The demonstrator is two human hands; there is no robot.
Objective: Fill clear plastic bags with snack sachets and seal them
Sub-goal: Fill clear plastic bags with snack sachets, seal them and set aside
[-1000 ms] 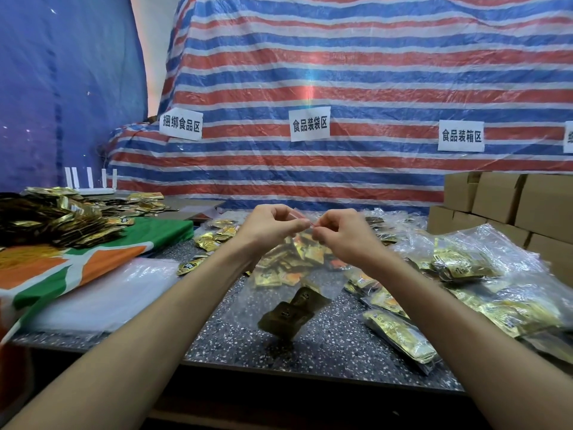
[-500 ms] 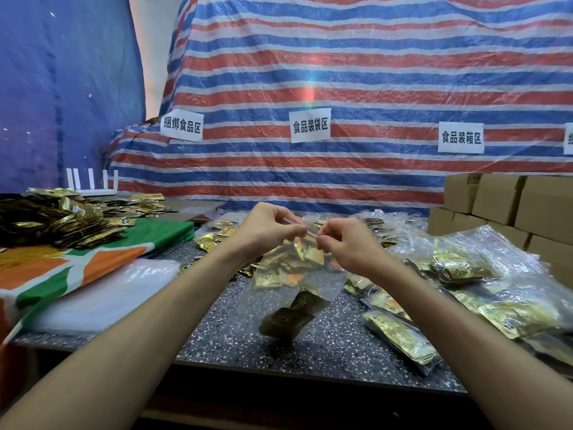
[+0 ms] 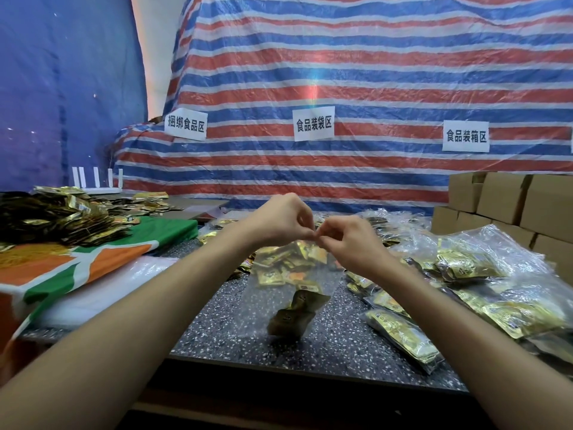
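A clear plastic bag (image 3: 263,305) hangs above the speckled table (image 3: 223,330), held by its top edge. My left hand (image 3: 279,220) and my right hand (image 3: 347,240) pinch that edge, fingertips almost touching at the middle. Two dark gold snack sachets (image 3: 294,315) lie in the bag's bottom. Behind the bag, loose gold sachets (image 3: 279,268) are scattered on the table.
Filled clear bags (image 3: 465,274) pile up on the right, one lying near the table's front edge (image 3: 403,336). Cardboard boxes (image 3: 511,206) stack at the far right. A big heap of sachets (image 3: 55,215) rests on an orange-green cloth (image 3: 93,262) at left, with flat empty bags (image 3: 102,293) beside it.
Both hands rose slightly with the bag, and their fingertips have drawn together along its top edge.
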